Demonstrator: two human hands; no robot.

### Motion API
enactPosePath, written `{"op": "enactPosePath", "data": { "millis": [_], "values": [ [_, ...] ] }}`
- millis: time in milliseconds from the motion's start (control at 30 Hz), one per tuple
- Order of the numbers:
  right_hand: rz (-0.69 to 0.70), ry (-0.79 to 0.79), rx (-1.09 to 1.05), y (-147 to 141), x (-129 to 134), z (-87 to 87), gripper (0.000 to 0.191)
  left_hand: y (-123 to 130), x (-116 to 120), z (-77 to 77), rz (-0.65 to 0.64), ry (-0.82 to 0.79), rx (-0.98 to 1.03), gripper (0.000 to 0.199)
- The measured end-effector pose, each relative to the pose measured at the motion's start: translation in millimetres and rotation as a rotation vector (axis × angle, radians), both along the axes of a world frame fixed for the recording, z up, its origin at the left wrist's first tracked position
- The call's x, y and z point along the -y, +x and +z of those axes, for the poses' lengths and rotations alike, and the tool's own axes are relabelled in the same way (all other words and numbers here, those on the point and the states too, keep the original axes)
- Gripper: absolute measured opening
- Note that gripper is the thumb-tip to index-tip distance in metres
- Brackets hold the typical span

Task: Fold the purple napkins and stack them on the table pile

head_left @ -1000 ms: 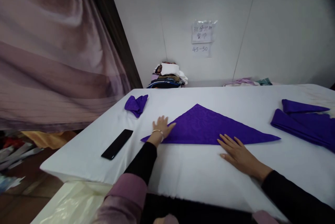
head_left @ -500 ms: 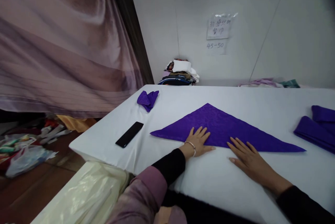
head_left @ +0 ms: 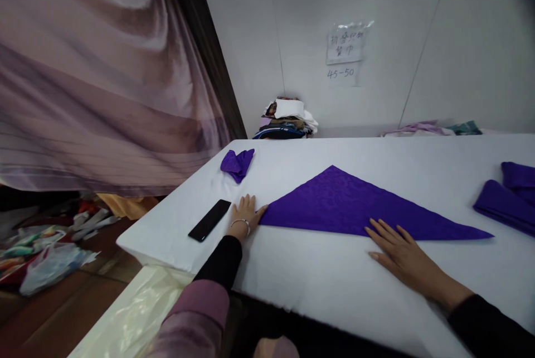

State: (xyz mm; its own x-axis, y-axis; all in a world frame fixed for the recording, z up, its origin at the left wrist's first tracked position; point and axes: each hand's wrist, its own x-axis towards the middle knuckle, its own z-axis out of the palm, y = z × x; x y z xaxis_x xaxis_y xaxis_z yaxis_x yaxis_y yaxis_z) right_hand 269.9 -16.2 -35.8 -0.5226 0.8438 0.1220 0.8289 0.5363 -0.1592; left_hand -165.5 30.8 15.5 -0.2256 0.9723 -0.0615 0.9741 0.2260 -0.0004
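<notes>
A purple cloth napkin [head_left: 338,202], folded into a wide triangle, lies flat on the white-covered table [head_left: 317,280] with its peak pointing away from me. My left hand [head_left: 246,216], a bracelet at its wrist, is at the napkin's left corner and covers the tip; its fingers are spread. On the near long edge, right of the middle, rests my right hand [head_left: 395,249], palm down with fingers stretched out. Neither hand is closed around anything.
Left of my left hand lies a black phone [head_left: 209,219]. Behind it sits a small folded purple cloth [head_left: 237,165]; more folded purple cloths [head_left: 507,204] lie at the right. Piled fabrics [head_left: 286,118] stand beyond the table by the wall. A pinkish curtain [head_left: 104,79] hangs at the left.
My left hand has slid left along the near edge, from the napkin's middle to its left corner. My right hand stays in nearly the same spot on the cloth.
</notes>
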Motion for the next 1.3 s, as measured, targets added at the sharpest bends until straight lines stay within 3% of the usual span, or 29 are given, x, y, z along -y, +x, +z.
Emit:
{"op": "enactPosePath", "data": {
  "millis": [100, 267, 367, 433, 533, 733, 833, 900, 1100, 1300],
  "values": [
    [0.001, -0.005, -0.003, -1.2, 0.6, 2.8, 0.062, 39.3, -10.7, 0.2, -0.106, 0.04, 0.02, 0.078],
    [-0.01, -0.027, 0.032, -3.3, 1.9, 9.3, 0.062, 124.5, -26.0, -6.8, -0.457, 0.041, 0.117, 0.078],
    [-0.008, -0.035, 0.052, -3.6, 1.9, 10.3, 0.062, 151.8, -33.8, -12.1, -0.566, 0.013, 0.16, 0.079],
    [0.0, -0.033, 0.041, -3.2, 1.7, 9.8, 0.061, 154.1, -39.6, -14.6, -0.572, -0.001, 0.171, 0.08],
    [0.009, -0.03, 0.014, -2.3, 1.3, 8.9, 0.06, 136.9, -48.5, -15.8, -0.513, -0.004, 0.164, 0.078],
    [0.011, -0.058, -0.019, -2.5, 0.7, 9.1, 0.059, 72.6, -58.1, -6.8, -0.237, 0.0, 0.096, 0.076],
    [0.007, -0.066, -0.031, -3.3, 0.5, 10.4, 0.059, 63.4, -55.6, -0.7, -0.138, 0.022, 0.062, 0.08],
    [0.002, -0.077, -0.03, -4.1, 0.5, 12.3, 0.058, 74.4, -49.2, 0.1, -0.168, 0.041, 0.053, 0.08],
    [-0.001, -0.119, -0.039, -6.4, 1.4, 17.0, 0.058, 125.7, -19.3, -15.8, -0.527, 0.028, 0.098, 0.077],
    [0.001, -0.284, -0.085, -3.7, -2.6, 32.6, 0.059, 126.4, -16.4, -22.3, -0.551, 0.007, 0.125, 0.077]
  ]
}}
